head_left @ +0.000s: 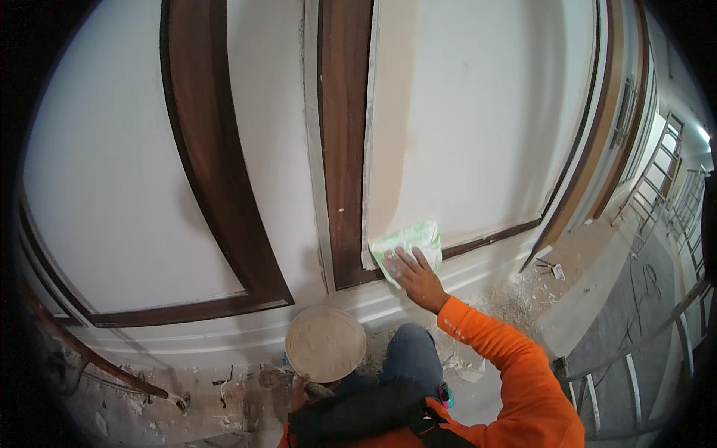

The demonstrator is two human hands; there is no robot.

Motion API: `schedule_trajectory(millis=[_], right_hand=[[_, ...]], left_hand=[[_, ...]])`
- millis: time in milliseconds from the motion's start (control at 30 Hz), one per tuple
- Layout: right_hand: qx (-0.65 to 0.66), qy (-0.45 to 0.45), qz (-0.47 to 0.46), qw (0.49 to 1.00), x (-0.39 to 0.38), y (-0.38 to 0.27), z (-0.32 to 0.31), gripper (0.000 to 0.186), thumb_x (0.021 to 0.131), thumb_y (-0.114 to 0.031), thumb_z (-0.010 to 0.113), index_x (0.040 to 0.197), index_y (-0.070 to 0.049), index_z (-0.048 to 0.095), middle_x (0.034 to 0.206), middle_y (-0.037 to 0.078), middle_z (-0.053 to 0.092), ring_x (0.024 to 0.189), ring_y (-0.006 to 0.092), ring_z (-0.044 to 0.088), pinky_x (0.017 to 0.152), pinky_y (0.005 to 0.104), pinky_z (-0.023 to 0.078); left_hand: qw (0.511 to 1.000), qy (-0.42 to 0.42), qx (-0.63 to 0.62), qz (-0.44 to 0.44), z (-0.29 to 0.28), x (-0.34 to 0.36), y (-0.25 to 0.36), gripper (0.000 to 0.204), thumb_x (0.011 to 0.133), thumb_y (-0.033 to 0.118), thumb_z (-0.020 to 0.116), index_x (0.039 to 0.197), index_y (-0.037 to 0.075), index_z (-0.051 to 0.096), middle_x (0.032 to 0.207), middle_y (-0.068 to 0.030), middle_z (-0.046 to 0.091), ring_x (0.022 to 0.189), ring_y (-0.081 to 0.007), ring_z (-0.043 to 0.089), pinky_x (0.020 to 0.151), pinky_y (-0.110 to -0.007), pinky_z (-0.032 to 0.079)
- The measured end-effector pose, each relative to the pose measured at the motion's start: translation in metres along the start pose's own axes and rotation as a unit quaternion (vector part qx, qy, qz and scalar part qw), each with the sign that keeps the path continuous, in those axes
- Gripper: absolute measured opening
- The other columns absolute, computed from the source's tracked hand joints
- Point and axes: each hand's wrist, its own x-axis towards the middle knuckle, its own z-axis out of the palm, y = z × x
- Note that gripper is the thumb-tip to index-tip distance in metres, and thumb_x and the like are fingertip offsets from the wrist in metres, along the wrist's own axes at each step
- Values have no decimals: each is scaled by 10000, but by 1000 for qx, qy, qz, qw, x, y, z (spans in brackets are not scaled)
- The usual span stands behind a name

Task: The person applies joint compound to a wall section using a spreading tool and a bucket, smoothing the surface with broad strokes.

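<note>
My right hand (414, 276) presses a thin green and white sheet (407, 237) against the lower left corner of a framed white wall panel (478, 127). Its fingers are stretched over the sheet, and the thumb does not show. A beige, putty-coloured strip (390, 149) runs down the panel's left edge to the sheet. Close by my knee is a round, beige-topped container (326, 342), crusted around the rim. My left hand (300, 391) shows only in part beside the container's near edge; its fingers are mostly hidden by the container and the black bag (358, 414) at my front.
Dark wooden trim (347, 149) frames the panels above a white baseboard (246, 328). Debris and shavings (515, 299) litter the floor along the wall. A ladder (653, 179) stands at the far right, with metal railing bars (635, 388) nearer. At left lies a brown pole (112, 366).
</note>
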Motion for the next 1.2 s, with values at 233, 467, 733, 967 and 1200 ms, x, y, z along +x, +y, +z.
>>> schedule_trajectory(millis=[233,467,733,967,1200], right_hand=[[-28,117,42,992,12,10,-81,856,721,93,566,1524,-135,377,1578,90,366,1495,304,282,1204,607,172],[153,335,140,919,64,42,-162,727,713,141,436,1413,-43,504,1427,202,515,1349,370,480,1133,452,387],[483,275,378,741,5,-6,-121,412,818,7,544,1222,44,622,903,70,676,852,134,612,805,285,505],[730,200,438,485,-25,-15,-98,365,838,45,548,1198,99,570,1048,110,672,943,182,653,869,295,520],[664,146,433,592,-42,-32,-92,332,914,-58,612,1219,74,604,1073,92,695,924,142,650,840,284,521]], left_hand=[[998,15,-61,17,8,-14,25,526,949,187,582,1400,-34,423,1358,-227,543,1236,-310,561,1009,-432,475],[974,-3,-226,16,53,-29,75,513,952,175,574,1393,-44,427,1358,-230,542,1242,-306,559,1013,-430,473],[991,27,-126,22,42,-24,47,440,954,119,549,1359,-29,462,1350,-218,555,1217,-310,576,992,-439,482],[783,14,545,300,-119,-5,-110,335,967,70,523,1301,72,545,1258,-150,621,1110,-314,634,935,-441,511],[829,-103,365,411,-122,17,-113,300,1046,164,446,1308,58,547,1213,-152,631,1127,-312,622,942,-424,509]])
